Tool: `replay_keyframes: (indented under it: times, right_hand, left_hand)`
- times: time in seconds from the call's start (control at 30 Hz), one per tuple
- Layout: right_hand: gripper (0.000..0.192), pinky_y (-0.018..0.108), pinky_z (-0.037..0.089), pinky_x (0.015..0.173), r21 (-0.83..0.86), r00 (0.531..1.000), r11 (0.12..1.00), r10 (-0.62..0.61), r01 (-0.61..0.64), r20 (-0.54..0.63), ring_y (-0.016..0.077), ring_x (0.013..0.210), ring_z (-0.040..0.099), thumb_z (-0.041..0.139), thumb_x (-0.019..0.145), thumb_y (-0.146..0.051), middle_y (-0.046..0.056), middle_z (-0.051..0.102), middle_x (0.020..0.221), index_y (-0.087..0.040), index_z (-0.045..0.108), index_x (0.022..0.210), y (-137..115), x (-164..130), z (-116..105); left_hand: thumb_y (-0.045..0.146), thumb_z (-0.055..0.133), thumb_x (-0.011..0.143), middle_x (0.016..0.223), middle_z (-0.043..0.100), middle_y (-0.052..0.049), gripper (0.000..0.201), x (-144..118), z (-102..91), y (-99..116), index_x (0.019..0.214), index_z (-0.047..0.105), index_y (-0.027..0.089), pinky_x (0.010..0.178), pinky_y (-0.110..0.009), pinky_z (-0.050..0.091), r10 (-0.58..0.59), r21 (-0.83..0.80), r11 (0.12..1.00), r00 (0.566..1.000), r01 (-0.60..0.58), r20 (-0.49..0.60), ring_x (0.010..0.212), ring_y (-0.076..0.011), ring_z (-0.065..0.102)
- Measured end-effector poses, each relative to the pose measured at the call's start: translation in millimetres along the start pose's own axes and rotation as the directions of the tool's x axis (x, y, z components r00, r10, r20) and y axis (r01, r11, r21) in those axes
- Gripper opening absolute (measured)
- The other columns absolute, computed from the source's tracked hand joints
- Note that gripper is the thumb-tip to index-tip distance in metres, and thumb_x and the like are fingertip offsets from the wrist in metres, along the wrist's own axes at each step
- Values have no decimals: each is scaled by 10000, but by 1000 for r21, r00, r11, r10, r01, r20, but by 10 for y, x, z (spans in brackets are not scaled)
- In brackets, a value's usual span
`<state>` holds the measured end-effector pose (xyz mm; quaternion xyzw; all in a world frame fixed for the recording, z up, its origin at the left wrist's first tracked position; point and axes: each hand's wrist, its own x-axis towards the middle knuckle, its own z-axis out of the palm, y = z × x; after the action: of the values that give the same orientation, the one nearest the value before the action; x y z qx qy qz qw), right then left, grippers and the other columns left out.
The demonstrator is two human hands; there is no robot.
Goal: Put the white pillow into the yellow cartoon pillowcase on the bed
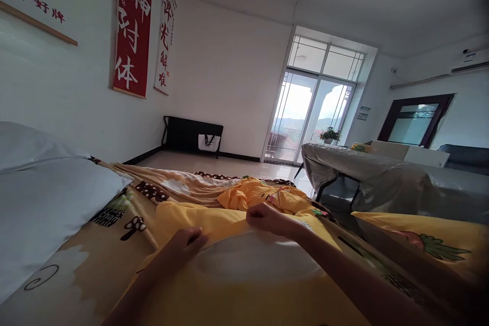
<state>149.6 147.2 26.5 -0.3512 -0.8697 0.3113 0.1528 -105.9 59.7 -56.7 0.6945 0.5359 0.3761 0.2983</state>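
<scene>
A yellow pillowcase lies in front of me with a white pillow showing through its opening. My left hand is closed on the opening's edge at the left. Farther right, my right hand pinches the far edge of the same opening, its fingers curled. Between both hands the yellow edge is stretched in a line. Just past them sits a crumpled yellow cloth with a printed pattern. Most of the pillow is hidden inside the case.
Under everything spreads a beige patterned blanket. White pillows are stacked at the left, and a yellow pillow with a green leaf print lies at the right. Beyond stands a plastic-covered table with a chair beside it.
</scene>
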Motion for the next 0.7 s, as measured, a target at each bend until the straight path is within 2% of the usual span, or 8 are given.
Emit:
replay_keyframes:
  times: [0.2,0.27,0.33,0.47,0.6,0.7]
  right_hand:
    - [179,203,243,481,-105,984,993,66,-49,165,60,510,293,435,792,-272,-64,348,568,-178,464,642,-243,-189,-33]
    - [144,198,280,505,-156,981,988,37,-7,188,71,543,358,449,786,-276,-58,422,609,-189,493,680,-303,-236,-21]
    - [84,199,321,558,-217,981,974,-17,60,192,92,631,448,538,736,-282,-47,529,716,-209,558,773,-302,-280,45]
    - [307,221,344,621,-419,999,907,-31,47,44,145,755,542,655,667,-289,-7,636,880,-241,605,966,-52,-340,409]
    - [262,229,362,651,-486,998,873,-64,47,-17,150,779,579,600,793,-331,31,666,928,-192,593,1014,337,-303,851]
    - [355,247,386,691,-503,993,864,-65,9,-94,170,822,595,644,775,-399,44,671,951,-187,585,1054,460,-258,898]
  left_hand:
    - [573,397,802,630,323,44,423,-142,-172,155,630,352,190,580,-237,291,28,47,998,991,-35,130,626,-110,308]
    - [619,400,785,638,365,32,456,-179,-194,176,632,390,190,594,-230,326,14,56,998,990,-22,142,644,-120,338]
    - [666,410,759,657,428,15,492,-207,-198,171,646,451,189,626,-228,367,-14,80,997,992,4,123,680,-136,386]
    - [696,441,731,734,519,-8,521,-215,-174,117,744,559,189,710,-245,412,-44,98,994,996,37,78,762,-167,455]
    - [646,435,772,715,522,-3,492,-171,-130,53,666,554,180,710,-243,402,-24,152,988,976,-9,218,749,-164,467]
    - [626,447,780,790,561,-5,470,-150,-110,5,734,590,181,740,-241,400,-44,177,984,969,0,242,790,-169,487]
